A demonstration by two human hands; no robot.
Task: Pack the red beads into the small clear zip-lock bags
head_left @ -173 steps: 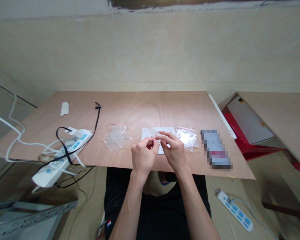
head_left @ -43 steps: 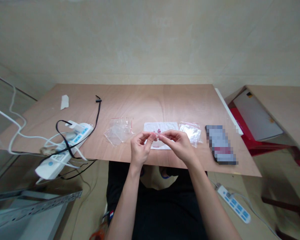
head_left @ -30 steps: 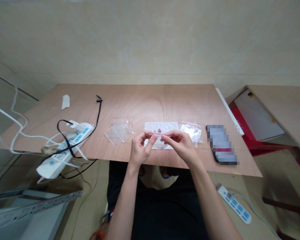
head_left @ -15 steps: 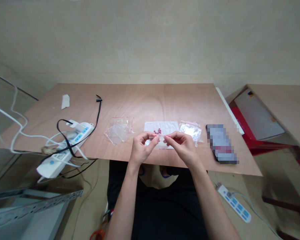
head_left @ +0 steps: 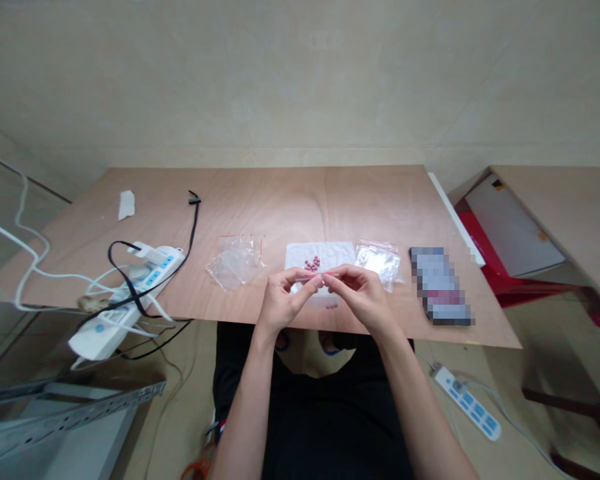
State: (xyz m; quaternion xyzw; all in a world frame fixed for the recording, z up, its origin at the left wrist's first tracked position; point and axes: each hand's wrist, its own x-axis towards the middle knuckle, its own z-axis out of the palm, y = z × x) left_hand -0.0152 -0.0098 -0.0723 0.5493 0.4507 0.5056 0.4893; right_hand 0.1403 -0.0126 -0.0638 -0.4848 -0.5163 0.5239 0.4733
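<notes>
My left hand (head_left: 285,293) and my right hand (head_left: 357,293) meet over the front of the table, thumbs and fingertips pinched. Between them they hold a clear zip bag (head_left: 323,301) by its red-lined top edge. A few small pink pieces (head_left: 332,307) show low down, seemingly inside the bag. Just beyond the fingertips, several small pink pieces (head_left: 312,263) lie on a white cloth or paper sheet (head_left: 337,250); my hands cover part of the sheet.
Clear zip bags (head_left: 235,262) lie spread on the left, and a stack of bags (head_left: 377,260) on the right. Farther right is a phone (head_left: 440,287). A white power strip (head_left: 125,303) with tangled cables (head_left: 140,287) rests at the table's left; another power strip (head_left: 467,403) is on the floor.
My hands have drawn slightly closer together along the bag's top. More pink pieces show on the sheet, and some now show low in the bag. The view has shifted slightly.
</notes>
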